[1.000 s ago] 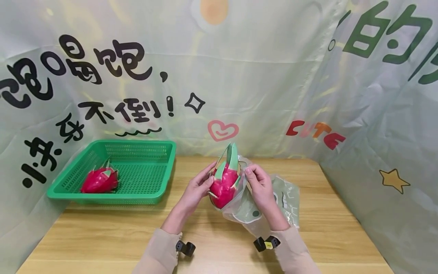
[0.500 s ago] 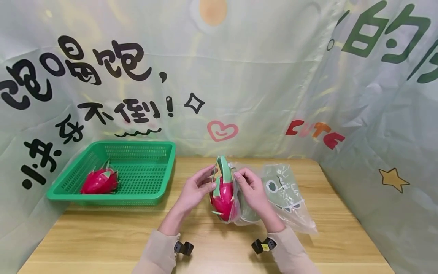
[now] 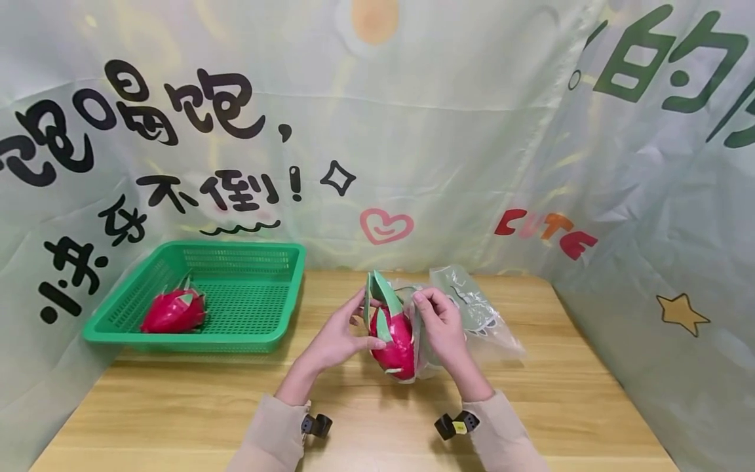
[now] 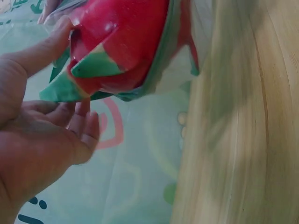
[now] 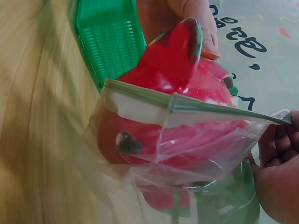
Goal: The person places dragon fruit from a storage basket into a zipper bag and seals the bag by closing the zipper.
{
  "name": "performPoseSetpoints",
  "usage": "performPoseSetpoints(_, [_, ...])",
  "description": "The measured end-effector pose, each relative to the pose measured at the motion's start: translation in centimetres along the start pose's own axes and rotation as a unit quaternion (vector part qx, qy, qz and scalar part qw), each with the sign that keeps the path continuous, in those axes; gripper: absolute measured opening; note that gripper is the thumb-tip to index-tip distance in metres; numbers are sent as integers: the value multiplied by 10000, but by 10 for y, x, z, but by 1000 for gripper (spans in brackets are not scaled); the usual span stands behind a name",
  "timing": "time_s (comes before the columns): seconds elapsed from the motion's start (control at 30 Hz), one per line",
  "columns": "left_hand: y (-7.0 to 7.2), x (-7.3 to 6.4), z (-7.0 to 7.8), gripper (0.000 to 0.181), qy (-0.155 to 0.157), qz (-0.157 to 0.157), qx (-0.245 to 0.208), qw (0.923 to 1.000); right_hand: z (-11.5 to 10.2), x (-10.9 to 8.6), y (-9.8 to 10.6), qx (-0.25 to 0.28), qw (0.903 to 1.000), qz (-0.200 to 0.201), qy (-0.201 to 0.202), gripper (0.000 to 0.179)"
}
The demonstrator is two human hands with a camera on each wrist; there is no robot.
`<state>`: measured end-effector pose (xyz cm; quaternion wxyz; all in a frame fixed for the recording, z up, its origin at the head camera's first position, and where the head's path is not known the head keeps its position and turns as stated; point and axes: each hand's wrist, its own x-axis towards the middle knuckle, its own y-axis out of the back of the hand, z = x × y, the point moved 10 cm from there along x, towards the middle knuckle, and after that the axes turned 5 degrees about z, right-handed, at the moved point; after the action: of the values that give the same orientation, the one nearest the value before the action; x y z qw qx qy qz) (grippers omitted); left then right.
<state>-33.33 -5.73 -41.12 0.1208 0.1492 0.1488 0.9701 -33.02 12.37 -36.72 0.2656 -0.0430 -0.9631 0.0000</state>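
Note:
In the head view, my left hand holds a pink-red dragon fruit with green leaf tips, thumb on its side and fingers behind the leaves. My right hand pinches the mouth edge of a clear zip bag printed with a green cartoon face. In the right wrist view the zip strip crosses the dragon fruit, so its lower part sits inside the bag while the upper part sticks out. The left wrist view shows the left thumb against the red skin, with the fingers below the leaf tips.
A green plastic basket stands at the back left of the wooden table. Another dragon fruit lies in its left side. A printed cloth hangs behind and along both sides of the table.
The dragon fruit has come down a little and turned upright between the hands. The loose end of the bag has swung out to the right and back. The basket stays put.

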Motion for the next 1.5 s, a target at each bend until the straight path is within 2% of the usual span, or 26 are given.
performPoseSetpoints(0.1, [-3,-3,1,119,40,-160,89,9998,0,0,1,111,9998,61,-121,18])
performPoseSetpoints(0.2, [-10,-3,1,129,-18,-421,-92,9991,-1,0,2,95,9997,93,-205,17])
performPoseSetpoints(0.27, [-14,-3,2,132,-190,-507,-278,9981,-1,-1,2,97,9996,75,-255,18])
performPoseSetpoints(0.33, [-16,-1,1,131,-317,-463,-429,9975,0,-2,2,130,9995,57,-298,18])
performPoseSetpoints(0.47, [-16,1,-2,130,-346,-242,-587,9974,1,-2,1,223,9991,24,-352,19])
performPoseSetpoints(0.67, [-7,0,7,129,-531,202,-421,9975,-2,0,6,92,9996,160,-206,19])
performPoseSetpoints(0.8, [7,-1,16,131,-718,731,-139,9946,-5,1,10,-240,9993,226,-159,20])
performPoseSetpoints(0.9, [16,-2,21,133,-843,1130,112,9900,-6,2,11,-442,9985,179,-273,21])
performPoseSetpoints(1.13, [16,-6,35,134,-1374,1669,567,9747,-1,-3,0,48,9944,-257,-1028,24])
performPoseSetpoints(1.23, [11,-7,36,134,-1468,1796,1049,9670,-3,-6,-5,265,9920,-448,-1146,25])
performPoseSetpoints(1.4, [1,-9,36,129,-1710,1845,1993,9471,-7,-10,-13,534,9892,-651,-1198,29])
performPoseSetpoints(1.47, [-1,-8,33,125,-1706,1795,2115,9455,-8,-10,-12,565,9894,-583,-1205,29])
performPoseSetpoints(1.5, [-2,-8,31,124,-1677,1730,2087,9479,-8,-10,-11,574,9895,-518,-1224,29])
